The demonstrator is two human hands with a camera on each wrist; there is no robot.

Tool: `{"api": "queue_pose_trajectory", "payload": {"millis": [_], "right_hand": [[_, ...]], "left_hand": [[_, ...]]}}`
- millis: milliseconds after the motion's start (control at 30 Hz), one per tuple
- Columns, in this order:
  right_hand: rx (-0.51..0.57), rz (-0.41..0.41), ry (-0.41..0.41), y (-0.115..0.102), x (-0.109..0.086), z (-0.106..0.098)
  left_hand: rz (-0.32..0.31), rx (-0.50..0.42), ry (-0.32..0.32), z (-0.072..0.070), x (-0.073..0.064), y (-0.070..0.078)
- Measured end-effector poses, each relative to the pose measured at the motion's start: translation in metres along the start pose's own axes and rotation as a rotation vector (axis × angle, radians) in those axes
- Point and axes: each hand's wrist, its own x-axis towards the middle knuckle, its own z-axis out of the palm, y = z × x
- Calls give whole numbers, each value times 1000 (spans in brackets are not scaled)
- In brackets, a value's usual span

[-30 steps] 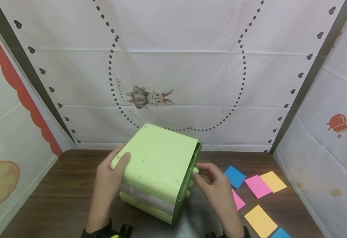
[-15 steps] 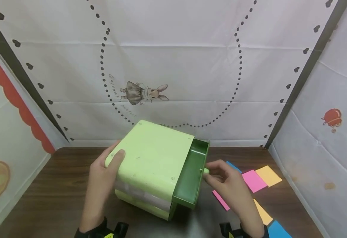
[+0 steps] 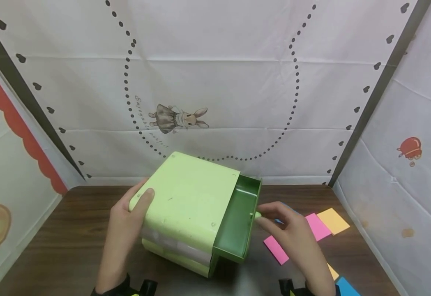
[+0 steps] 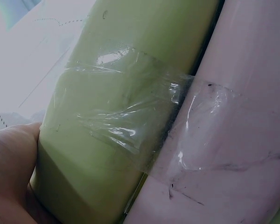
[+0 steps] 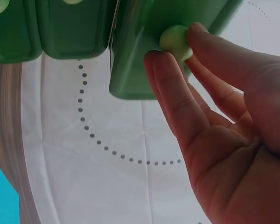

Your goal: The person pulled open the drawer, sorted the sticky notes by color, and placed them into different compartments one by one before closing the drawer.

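Observation:
A light green mini drawer cabinet (image 3: 189, 197) stands at an angle on the dark wood table. Its dark green top drawer (image 3: 237, 224) sticks out to the right, and its visible inside holds nothing. My right hand (image 3: 296, 234) pinches the round light green knob (image 5: 173, 43) between thumb and fingers. My left hand (image 3: 128, 216) grips the cabinet's far left end, thumb on top and fingers over the back edge. In the left wrist view, clear tape (image 4: 126, 107) spans the green side and a pale pink section (image 4: 242, 93).
Two lower drawers (image 5: 74, 28) stay pushed in. To the right lie sticky notes: a pink one (image 3: 276, 250), another pink note (image 3: 318, 227), a yellow-orange one (image 3: 333, 221) and a blue one (image 3: 346, 287); some are partly hidden by my right arm. White printed cloth (image 3: 215, 82) surrounds the table.
The top drawer has come out of the cabinet to the right, with my right hand on its knob. Over the last half second it has barely moved. My left hand keeps its grip.

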Motion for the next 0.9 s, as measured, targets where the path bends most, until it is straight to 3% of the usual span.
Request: {"api": "queue_pose_trajectory", "payload": {"millis": [233,400,600,900], "right_hand": [[-72,-23,105,26,7,-13],[-181,40,147,52,14,-23],[-261,212,40,84,18,-25],[-361,359,-131,115,23,-12]], "left_hand": [[-5,4,6,-1,0,-1],[-10,-6,2,-1,0,-1],[-14,0,-2,0,0,-2],[-16,-10,-14,1,2,-4]]}}
